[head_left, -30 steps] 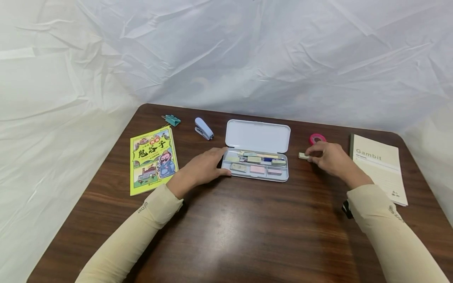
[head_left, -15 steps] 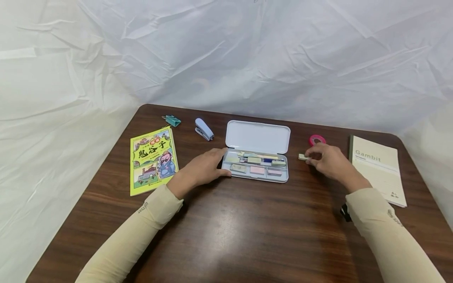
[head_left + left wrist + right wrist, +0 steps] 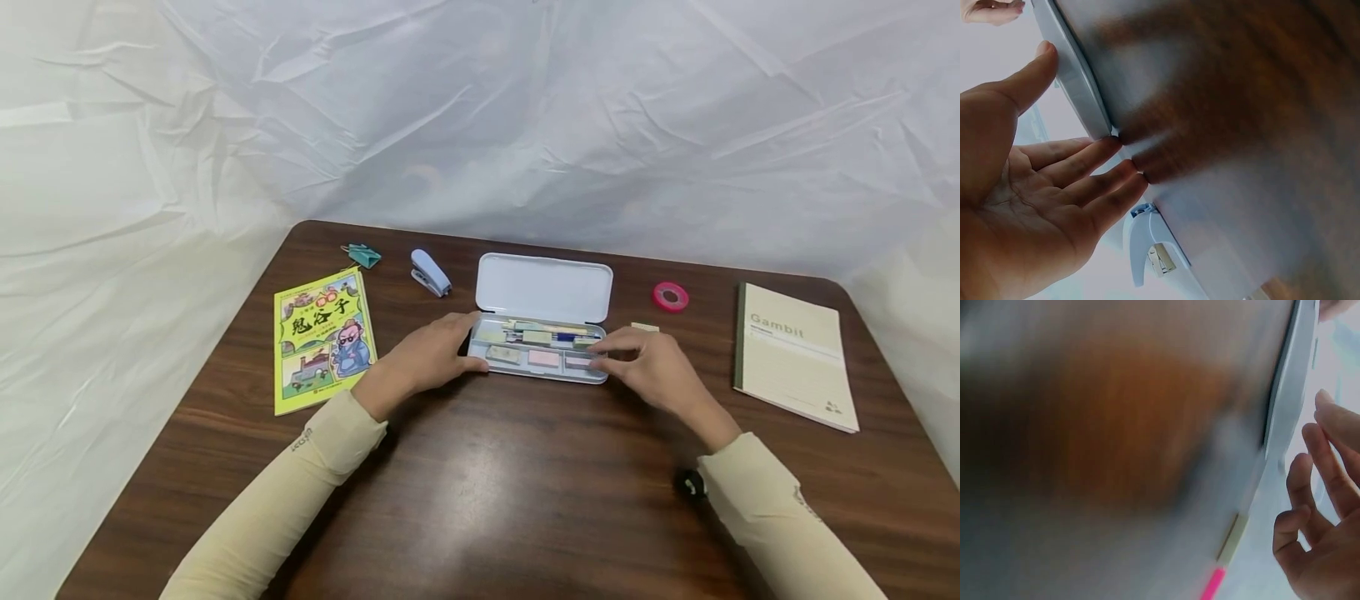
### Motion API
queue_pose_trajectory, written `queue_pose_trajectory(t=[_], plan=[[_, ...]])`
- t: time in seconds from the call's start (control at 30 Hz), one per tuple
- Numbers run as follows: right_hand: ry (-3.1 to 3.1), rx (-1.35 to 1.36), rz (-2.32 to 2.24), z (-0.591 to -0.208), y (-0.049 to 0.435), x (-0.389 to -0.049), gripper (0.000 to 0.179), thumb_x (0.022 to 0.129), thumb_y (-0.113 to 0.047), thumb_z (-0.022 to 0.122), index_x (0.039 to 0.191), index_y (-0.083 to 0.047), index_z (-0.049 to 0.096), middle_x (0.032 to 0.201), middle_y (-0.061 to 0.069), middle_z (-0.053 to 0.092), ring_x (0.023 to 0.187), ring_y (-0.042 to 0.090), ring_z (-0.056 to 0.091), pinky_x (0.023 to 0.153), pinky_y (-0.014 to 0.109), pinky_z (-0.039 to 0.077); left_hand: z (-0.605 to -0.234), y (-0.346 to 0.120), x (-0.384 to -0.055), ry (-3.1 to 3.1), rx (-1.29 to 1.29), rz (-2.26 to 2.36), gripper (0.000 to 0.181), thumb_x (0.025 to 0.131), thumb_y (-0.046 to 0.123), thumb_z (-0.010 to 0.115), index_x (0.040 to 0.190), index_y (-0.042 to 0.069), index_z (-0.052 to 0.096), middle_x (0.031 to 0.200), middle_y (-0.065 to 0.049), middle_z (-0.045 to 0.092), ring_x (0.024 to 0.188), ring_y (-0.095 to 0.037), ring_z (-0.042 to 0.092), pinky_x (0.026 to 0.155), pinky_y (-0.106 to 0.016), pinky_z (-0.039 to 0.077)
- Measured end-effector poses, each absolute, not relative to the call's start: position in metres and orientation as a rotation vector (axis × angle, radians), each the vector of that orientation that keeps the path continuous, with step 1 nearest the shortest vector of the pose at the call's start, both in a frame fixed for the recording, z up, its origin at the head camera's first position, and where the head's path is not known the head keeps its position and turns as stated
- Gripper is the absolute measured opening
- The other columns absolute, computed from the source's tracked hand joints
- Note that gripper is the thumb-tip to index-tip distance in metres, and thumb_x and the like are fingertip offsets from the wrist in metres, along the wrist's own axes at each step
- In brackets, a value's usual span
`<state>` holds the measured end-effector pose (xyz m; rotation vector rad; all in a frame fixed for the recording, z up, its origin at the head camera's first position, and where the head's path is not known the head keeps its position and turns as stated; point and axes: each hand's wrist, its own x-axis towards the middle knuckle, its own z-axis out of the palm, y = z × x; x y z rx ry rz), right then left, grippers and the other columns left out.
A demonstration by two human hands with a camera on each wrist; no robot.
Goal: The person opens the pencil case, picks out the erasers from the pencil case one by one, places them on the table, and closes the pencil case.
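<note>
A pale blue pencil case (image 3: 543, 287) lies with its lid up in the middle of the table. Inside are several erasers, one of them pink (image 3: 543, 358), and some pens (image 3: 567, 337). My left hand (image 3: 427, 358) rests against the case's left end, fingers extended and thumb at the front edge. At the right end, my right hand (image 3: 660, 371) has thumb and index finger over the compartments, close to an eraser (image 3: 577, 363). No object shows between those fingertips in the right wrist view. Just behind that hand a whitish eraser (image 3: 645, 327) lies on the table, partly hidden.
A pink tape roll (image 3: 670, 297) and a cream notebook (image 3: 798, 358) lie to the right. On the left are a yellow comic book (image 3: 322, 342), a light blue stapler (image 3: 431, 272) and a teal clip-like item (image 3: 363, 255). White sheeting (image 3: 525, 125) hangs behind the table.
My right hand has let go of the whitish eraser on the table and moved left to the pencil case's right end. My left hand has stayed at the case.
</note>
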<state>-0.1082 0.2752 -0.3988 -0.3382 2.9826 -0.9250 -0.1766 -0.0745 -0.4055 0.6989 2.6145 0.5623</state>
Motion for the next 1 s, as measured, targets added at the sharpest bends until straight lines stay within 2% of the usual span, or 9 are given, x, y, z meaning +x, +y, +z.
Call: queue_pose_trajectory(t=[0.1,0.2,0.33,0.47,0.53,0.63,0.73,0.83,1.0], plan=[[2.980,-0.325,-0.879,-0.400,0.265,-0.106,0.020,0.101,-0.015,0.090,0.120,-0.015,0.092,0.120,0.013,0.087,0.104,0.029,0.073,0.082,0.040,0.057,-0.402,-0.074,-0.174,2.620,0.711,0.558,0.094,0.110,0.046,0.079,0.179,0.000,0.034,0.179,-0.023,0.047,0.165,-0.035,0.052,0.134,-0.051,0.046],[2.980,-0.281,-0.825,-0.400,0.259,-0.105,0.021,0.101,-0.015,0.089,0.122,-0.014,0.092,0.127,0.016,0.085,0.107,0.033,0.072,0.085,0.046,0.059,-0.407,-0.074,-0.178,2.618,0.708,0.557,0.095,0.110,0.048,0.079,0.179,0.001,0.033,0.180,-0.023,0.047,0.165,-0.034,0.051,0.134,-0.052,0.046],[2.976,-0.257,-0.798,-0.400,0.253,-0.107,0.019,0.102,-0.015,0.088,0.121,-0.013,0.092,0.137,0.018,0.083,0.140,0.045,0.071,0.112,0.067,0.060,-0.425,-0.077,-0.188,2.613,0.691,0.591,0.099,0.107,0.052,0.081,0.181,0.006,0.032,0.181,-0.018,0.046,0.166,-0.032,0.050,0.135,-0.053,0.045],[2.961,-0.251,-0.828,-0.401,0.252,-0.108,0.017,0.103,-0.015,0.087,0.119,-0.013,0.092,0.136,0.017,0.084,0.152,0.047,0.064,0.120,0.071,0.054,-0.431,-0.078,-0.190,2.617,0.698,0.603,0.101,0.106,0.054,0.081,0.181,0.007,0.033,0.181,-0.016,0.047,0.166,-0.030,0.051,0.134,-0.053,0.046],[2.960,-0.251,-0.844,-0.403,0.253,-0.108,0.016,0.103,-0.014,0.086,0.118,-0.013,0.092,0.135,0.017,0.084,0.147,0.045,0.068,0.117,0.069,0.057,-0.421,-0.077,-0.185,2.617,0.702,0.584,0.098,0.108,0.054,0.079,0.180,0.006,0.034,0.180,-0.018,0.047,0.165,-0.032,0.052,0.134,-0.053,0.046],[2.959,-0.264,-0.882,-0.404,0.256,-0.109,0.016,0.102,-0.012,0.086,0.118,-0.012,0.092,0.130,0.017,0.084,0.122,0.040,0.073,0.101,0.055,0.063,-0.404,-0.074,-0.177,2.614,0.702,0.561,0.093,0.111,0.048,0.077,0.179,0.003,0.034,0.179,-0.021,0.047,0.164,-0.034,0.052,0.134,-0.054,0.046],[2.953,-0.279,-0.924,-0.403,0.261,-0.109,0.016,0.101,-0.010,0.087,0.116,-0.011,0.091,0.122,0.017,0.082,0.097,0.029,0.065,0.081,0.037,0.054,-0.398,-0.073,-0.174,2.607,0.694,0.561,0.092,0.112,0.047,0.076,0.180,0.002,0.033,0.180,-0.022,0.047,0.165,-0.035,0.051,0.135,-0.054,0.045],[2.941,-0.281,-0.974,-0.401,0.267,-0.110,0.014,0.101,-0.009,0.087,0.114,-0.009,0.091,0.113,0.015,0.080,0.089,0.023,0.058,0.071,0.027,0.046,-0.411,-0.076,-0.180,2.617,0.698,0.577,0.096,0.109,0.049,0.079,0.180,0.004,0.034,0.179,-0.020,0.048,0.164,-0.033,0.053,0.133,-0.054,0.046],[2.918,-0.225,-1.057,-0.395,0.279,-0.111,0.013,0.101,-0.011,0.087,0.114,-0.009,0.090,0.106,0.010,0.077,0.084,0.020,0.058,0.067,0.026,0.046,-0.428,-0.078,-0.188,2.626,0.709,0.593,0.099,0.107,0.054,0.081,0.180,0.007,0.034,0.179,-0.017,0.049,0.163,-0.031,0.053,0.133,-0.054,0.047]])
